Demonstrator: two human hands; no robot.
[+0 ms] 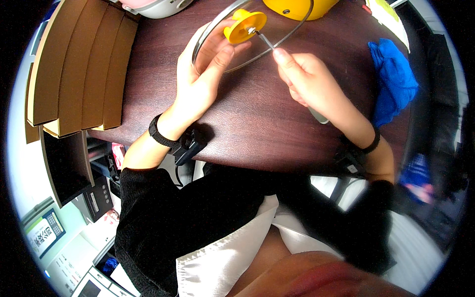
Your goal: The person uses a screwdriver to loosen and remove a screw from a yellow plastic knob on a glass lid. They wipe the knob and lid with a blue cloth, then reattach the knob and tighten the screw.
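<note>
Lid (272, 30) of clear glass, tilted over the table (267, 133), is held by the fingers of the left hand (200, 81); the right hand's (309, 74) fingers clasp a screwdriver (266, 41), its tip at the yellow knob (243, 28).

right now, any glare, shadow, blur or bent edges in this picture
Head view: pale glare on the table, a dark shadow beside the left wristband; head view: fisheye curving of the cardboard, and blur on the blue-and-pink item far right.

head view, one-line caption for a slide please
Left hand holds a clear lid while the right hand holds a screwdriver at its yellow knob.
</note>
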